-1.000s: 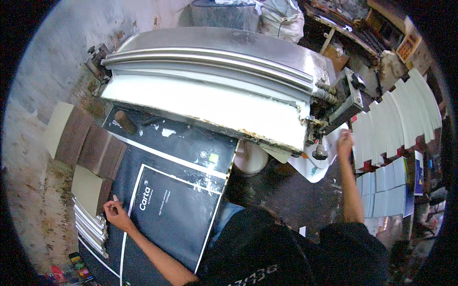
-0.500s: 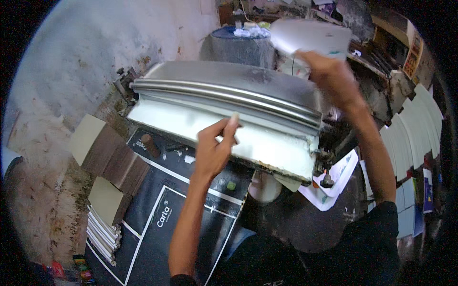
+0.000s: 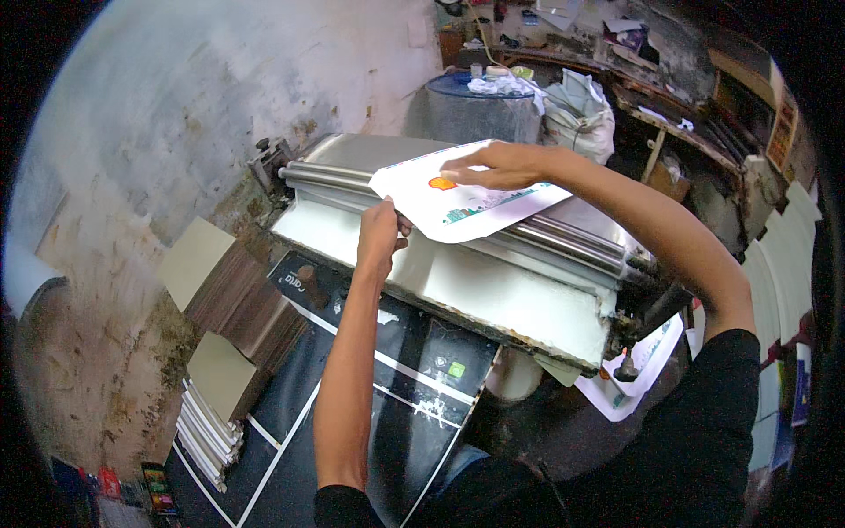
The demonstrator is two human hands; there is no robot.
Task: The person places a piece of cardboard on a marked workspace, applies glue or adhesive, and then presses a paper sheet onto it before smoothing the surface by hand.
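A white printed sheet [image 3: 475, 220] with a red-and-yellow emblem and a coloured band lies over the metal rollers [image 3: 563, 242] of a roller machine. My left hand [image 3: 383, 233] pinches the sheet's near left corner between thumb and fingers. On top of the sheet rests my right hand [image 3: 497, 167], palm down with its fingers stretched out. In front of the rollers runs a white trough [image 3: 422, 264], with white stuff along its rough edge. A smooth metal cover [image 3: 370, 150] shows behind the sheet, which hides the middle of the rollers.
Stacks of grey-brown boards [image 3: 251, 286] stand at the left, beside a pile of white strips [image 3: 207, 436]. A black, white-lined board [image 3: 352, 431] lies in front. More printed sheets [image 3: 638, 370] lie right of the trough. Behind are a blue drum [image 3: 480, 110] and a white sack [image 3: 581, 119].
My right hand has brought the sheet from the far right down onto the rollers and now lies flat on it. The left hand, previously empty above the trough, now grips its corner.
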